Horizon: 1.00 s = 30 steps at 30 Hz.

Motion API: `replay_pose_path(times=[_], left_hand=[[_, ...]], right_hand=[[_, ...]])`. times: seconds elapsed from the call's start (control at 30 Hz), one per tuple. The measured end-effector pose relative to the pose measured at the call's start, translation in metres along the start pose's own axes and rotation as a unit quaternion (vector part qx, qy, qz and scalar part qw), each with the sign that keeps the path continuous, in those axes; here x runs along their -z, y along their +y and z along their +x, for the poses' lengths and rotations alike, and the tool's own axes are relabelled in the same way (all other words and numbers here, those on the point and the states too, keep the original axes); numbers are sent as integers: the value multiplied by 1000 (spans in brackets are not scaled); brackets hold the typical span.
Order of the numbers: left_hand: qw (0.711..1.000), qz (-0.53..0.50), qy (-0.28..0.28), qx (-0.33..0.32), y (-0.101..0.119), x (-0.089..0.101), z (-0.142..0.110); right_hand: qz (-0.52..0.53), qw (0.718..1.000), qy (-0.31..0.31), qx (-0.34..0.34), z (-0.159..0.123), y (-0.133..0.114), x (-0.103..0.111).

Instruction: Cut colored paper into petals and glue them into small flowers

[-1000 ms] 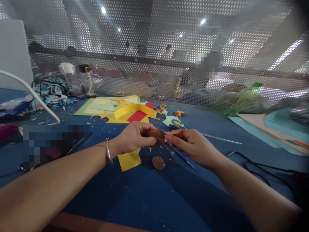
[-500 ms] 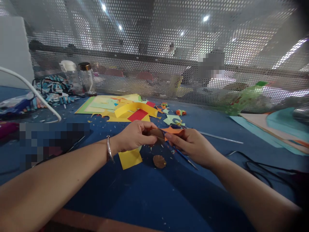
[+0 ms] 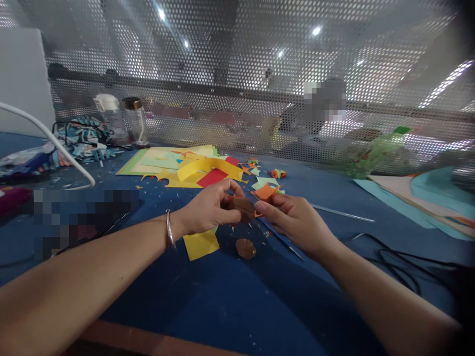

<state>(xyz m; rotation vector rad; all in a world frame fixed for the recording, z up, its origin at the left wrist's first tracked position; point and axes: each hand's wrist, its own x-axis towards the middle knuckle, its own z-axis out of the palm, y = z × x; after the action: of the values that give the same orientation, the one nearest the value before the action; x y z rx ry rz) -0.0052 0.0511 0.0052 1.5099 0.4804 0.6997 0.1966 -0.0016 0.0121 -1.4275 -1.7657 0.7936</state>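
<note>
Between the thumb and fingers of my left hand is a rounded brown piece, perhaps paper. Close against it, my right hand pinches a spiky-edged piece of orange paper. Below the right hand a thin blue tool with a pointed metal end slants across the table; its upper end is hidden near the fingers. A second round brown piece lies on the table below both hands. Under the left wrist sits a yellow paper square.
Behind the hands lie coloured paper sheets and scraps, a yellow strip and a small orange roll. Two bottles stand at the back left. A clear rod, black cable and blue paper are at right.
The orange paper has turned and lifted in my right hand, standing more upright. More of the brown piece shows in my left hand, whose index finger is raised more.
</note>
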Motion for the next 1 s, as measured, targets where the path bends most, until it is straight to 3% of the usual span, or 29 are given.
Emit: replay_pose_path(times=[0.17, 0.3, 0.47, 0.57, 1.0], left_hand=[[1000, 12, 12, 2, 2, -4, -3], [996, -63, 65, 24, -1, -8, -1], [987, -127, 92, 36, -4, -16, -1], [989, -100, 103, 32, -1, -19, -3], [997, 23, 62, -40, -2, -11, -2]], right_hand=[[37, 999, -19, 22, -1, -1, -5], [60, 997, 30, 31, -3, -2, -8], [59, 995, 65, 41, -4, -7, -8], [49, 996, 61, 51, -2, -6, -7], [65, 998, -25, 10, -1, 4, 0]])
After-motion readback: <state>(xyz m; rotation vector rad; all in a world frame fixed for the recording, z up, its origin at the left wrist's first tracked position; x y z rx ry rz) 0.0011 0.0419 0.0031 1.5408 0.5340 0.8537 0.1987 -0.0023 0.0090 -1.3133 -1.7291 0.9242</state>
